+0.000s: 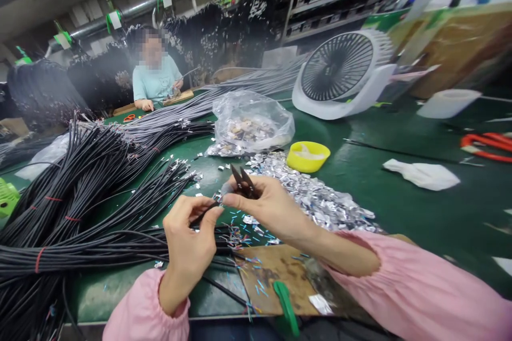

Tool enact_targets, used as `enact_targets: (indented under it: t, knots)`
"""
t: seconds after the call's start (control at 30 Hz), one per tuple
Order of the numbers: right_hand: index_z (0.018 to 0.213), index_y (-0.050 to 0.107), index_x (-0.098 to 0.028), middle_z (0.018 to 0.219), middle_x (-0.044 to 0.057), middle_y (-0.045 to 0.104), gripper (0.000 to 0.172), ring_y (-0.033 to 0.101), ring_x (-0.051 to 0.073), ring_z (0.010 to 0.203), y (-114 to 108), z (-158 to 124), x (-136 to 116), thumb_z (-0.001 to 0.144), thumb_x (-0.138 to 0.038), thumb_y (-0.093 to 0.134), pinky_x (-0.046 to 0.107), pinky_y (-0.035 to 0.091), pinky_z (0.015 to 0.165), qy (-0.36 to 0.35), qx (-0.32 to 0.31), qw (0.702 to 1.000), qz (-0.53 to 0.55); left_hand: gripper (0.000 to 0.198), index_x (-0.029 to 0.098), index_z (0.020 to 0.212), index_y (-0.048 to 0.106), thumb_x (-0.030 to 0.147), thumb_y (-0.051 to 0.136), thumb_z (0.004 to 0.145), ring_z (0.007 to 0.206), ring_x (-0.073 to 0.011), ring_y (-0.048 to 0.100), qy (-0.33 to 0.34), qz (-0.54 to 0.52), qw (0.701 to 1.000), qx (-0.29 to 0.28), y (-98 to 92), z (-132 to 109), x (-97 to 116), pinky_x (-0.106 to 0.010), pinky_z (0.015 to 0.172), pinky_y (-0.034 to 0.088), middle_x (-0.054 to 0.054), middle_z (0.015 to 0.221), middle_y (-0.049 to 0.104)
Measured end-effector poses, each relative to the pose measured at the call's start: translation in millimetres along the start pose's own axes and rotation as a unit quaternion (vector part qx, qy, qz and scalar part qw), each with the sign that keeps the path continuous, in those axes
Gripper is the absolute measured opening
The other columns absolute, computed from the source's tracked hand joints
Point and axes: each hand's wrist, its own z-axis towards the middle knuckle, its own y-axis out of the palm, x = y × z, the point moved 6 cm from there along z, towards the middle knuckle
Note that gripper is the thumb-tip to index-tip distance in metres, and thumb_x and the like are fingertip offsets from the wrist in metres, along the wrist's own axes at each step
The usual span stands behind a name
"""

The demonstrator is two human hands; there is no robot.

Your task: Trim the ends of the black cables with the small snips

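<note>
My left hand [188, 240] is closed around the end of a black cable [205, 214], pinching it between thumb and fingers. Dark-bladed snips [243, 182] sit in my right hand [274, 208], their blade tips pointing up and away from the cable. The thumb and a fingertip of that hand meet at the cable's end, close to my left thumb; a covering shows on the fingertip. Fine coloured wires at the cable end are mostly hidden by my fingers. Below my hands, more black cables [148, 242] lie with stripped, coloured wire ends.
Bundled black cables [80, 186] fill the left side. Foil scraps [316, 192] are heaped beyond my right hand, near a plastic bag [256, 122], a yellow bowl [307, 157] and a white fan [340, 74]. A wooden board [276, 272] lies at the front edge. Another person [156, 80] sits across.
</note>
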Motion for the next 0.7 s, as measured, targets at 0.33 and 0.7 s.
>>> enact_targets:
  t: [0.33,0.7]
  knots:
    - [0.067,0.051,-0.016,0.059,-0.005,0.041,0.049,0.035,0.009,0.054,11,6,1,0.057,-0.061,0.07,0.023,0.03,0.051,-0.016,-0.099,0.995,0.022,0.014,0.017,0.071,0.064,0.02,0.055,0.081,0.054,-0.0096,0.052,0.047,0.054,0.997,-0.039,3.0,3,8,-0.019,0.049,0.039,0.001,0.061,0.058]
    - [0.067,0.042,-0.02,0.064,0.0,0.044,0.012,0.041,0.013,0.06,9,-6,-21,0.078,-0.02,0.048,0.026,0.034,0.055,-0.225,-0.045,0.954,-0.191,0.023,0.017,0.067,0.061,0.019,0.047,0.085,0.056,-0.01,0.05,0.074,0.103,0.99,-0.067,5.1,5,12,-0.021,0.052,0.036,0.001,0.061,0.057]
